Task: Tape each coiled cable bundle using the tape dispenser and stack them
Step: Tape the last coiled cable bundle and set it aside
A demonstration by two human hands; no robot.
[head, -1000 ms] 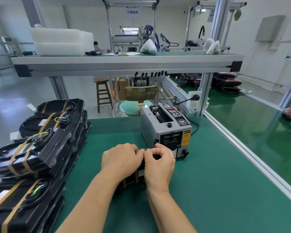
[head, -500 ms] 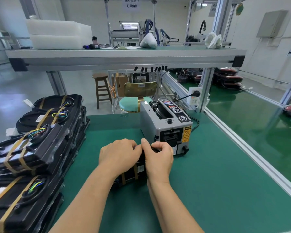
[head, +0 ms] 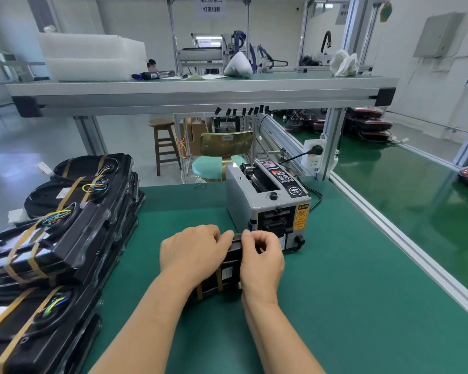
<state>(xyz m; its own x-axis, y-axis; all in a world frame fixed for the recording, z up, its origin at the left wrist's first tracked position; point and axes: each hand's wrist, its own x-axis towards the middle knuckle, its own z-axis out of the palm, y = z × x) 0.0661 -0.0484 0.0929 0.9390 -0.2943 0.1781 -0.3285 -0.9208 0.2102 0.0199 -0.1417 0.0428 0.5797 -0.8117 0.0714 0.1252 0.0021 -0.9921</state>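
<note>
At frame centre, the left hand (head: 192,255) and right hand (head: 262,263) grip the cable bundle (head: 229,261); uneven pressing could wrinkle its tape (head: 219,276).

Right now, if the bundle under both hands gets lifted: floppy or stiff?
Likely fairly stiff: tan tape bands cinch the bundle. Its glossy black surface may be slippery, so use a firm grip. Probably won't roll: it looks flat-sided between the left hand and right hand.
</note>
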